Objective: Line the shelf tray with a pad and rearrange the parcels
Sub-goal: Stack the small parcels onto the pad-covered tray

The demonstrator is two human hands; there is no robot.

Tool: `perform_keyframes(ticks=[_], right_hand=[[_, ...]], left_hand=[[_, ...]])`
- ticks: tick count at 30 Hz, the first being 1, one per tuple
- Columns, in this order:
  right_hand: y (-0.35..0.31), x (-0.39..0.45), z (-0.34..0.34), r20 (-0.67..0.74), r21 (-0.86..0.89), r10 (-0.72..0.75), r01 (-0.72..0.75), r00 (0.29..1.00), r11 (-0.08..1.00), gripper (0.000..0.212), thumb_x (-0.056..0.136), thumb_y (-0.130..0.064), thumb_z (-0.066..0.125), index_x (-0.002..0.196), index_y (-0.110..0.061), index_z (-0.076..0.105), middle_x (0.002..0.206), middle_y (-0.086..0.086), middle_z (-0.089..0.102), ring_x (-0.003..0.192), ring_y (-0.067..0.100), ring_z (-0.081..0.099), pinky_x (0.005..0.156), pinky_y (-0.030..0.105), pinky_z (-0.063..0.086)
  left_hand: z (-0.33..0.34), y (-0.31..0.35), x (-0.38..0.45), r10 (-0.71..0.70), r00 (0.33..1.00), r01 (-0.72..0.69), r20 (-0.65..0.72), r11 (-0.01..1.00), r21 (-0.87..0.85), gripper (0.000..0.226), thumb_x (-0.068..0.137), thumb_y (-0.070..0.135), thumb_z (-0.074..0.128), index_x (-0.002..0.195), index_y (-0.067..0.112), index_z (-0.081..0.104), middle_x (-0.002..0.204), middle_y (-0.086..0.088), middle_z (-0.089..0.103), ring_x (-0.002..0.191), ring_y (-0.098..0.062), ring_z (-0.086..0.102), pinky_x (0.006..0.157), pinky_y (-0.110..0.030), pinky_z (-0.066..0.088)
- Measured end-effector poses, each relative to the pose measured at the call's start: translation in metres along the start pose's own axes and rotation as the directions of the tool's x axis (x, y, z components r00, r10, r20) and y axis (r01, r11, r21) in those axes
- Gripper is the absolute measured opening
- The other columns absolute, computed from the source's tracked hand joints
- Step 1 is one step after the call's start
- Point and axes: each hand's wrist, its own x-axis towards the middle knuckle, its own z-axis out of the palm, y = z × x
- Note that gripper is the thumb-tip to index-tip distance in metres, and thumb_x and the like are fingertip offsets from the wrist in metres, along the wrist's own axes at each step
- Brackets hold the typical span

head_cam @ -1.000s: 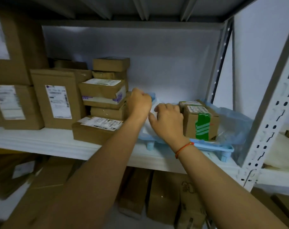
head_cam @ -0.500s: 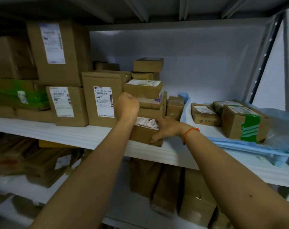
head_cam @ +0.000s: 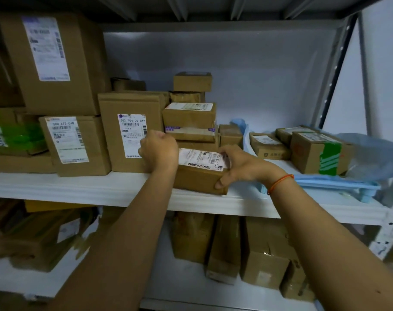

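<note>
Head view: the white shelf [head_cam: 83, 187] is carrying rows of cardboard parcels. The largest carton [head_cam: 56, 61] is sitting at the upper left on top of a labelled box [head_cam: 76, 144]. Beside these an upright box [head_cam: 130, 129] is standing just behind the left hand. A stack of small boxes [head_cam: 191, 113] is rising directly behind the flat parcel [head_cam: 200, 173], closing it in at the rear. To the right, the blue tray [head_cam: 339, 184] is lying on the shelf with a pale pad [head_cam: 243, 131] curling up at its left edge; three parcels are sitting in it, the nearest bearing green tape [head_cam: 319, 151], and a clear plastic bag [head_cam: 375, 153] is bulging at the far right. The flat parcel is resting at the shelf's front edge, just left of the tray. The right hand [head_cam: 242, 167] is grasping its right end, fingers [head_cam: 222, 151] over the label, thumb on the front face. The left hand [head_cam: 159, 151] is clenched at the parcel's left end; whether it is gripping the parcel cannot be told.
</note>
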Motion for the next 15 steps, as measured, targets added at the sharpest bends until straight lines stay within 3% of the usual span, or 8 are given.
perform_keyframes(ticks=[6,11,15], right_hand=[[-0.008,-0.023,-0.025,-0.115,-0.048,-0.068,0.063,0.991,0.997,0.1,0.059,-0.019,0.091,0.14,-0.021,0.033,0.124,-0.004,0.04,0.115,0.013,0.043,0.101,0.027,0.04],[-0.006,-0.045,-0.045,-0.243,-0.156,-0.15,0.114,0.958,0.981,0.097,0.061,-0.009,0.088,0.14,-0.017,0.032,0.127,-0.001,0.036,0.115,0.012,0.04,0.1,0.024,0.04],[0.007,-0.058,-0.062,-0.336,-0.185,-0.183,0.126,0.924,0.975,0.096,0.061,-0.006,0.088,0.139,-0.016,0.034,0.131,0.003,0.037,0.118,0.013,0.04,0.1,0.021,0.037]], left_hand=[[0.002,0.002,-0.005,-0.037,0.999,0.035,-0.009,0.988,-0.148,0.013,0.09,0.015,0.041,0.09,0.022,0.052,0.113,-0.008,0.059,0.106,-0.03,0.055,0.091,-0.046,0.049],[0.011,0.009,-0.008,-0.009,1.0,0.011,0.008,0.958,-0.288,0.014,0.093,0.013,0.043,0.095,0.02,0.055,0.1,0.001,0.059,0.088,-0.018,0.058,0.063,-0.024,0.045],[0.02,0.021,-0.017,0.03,0.998,-0.01,0.046,0.927,-0.375,0.018,0.094,0.011,0.044,0.101,0.018,0.059,0.099,0.004,0.058,0.083,-0.011,0.056,0.06,-0.017,0.042]])
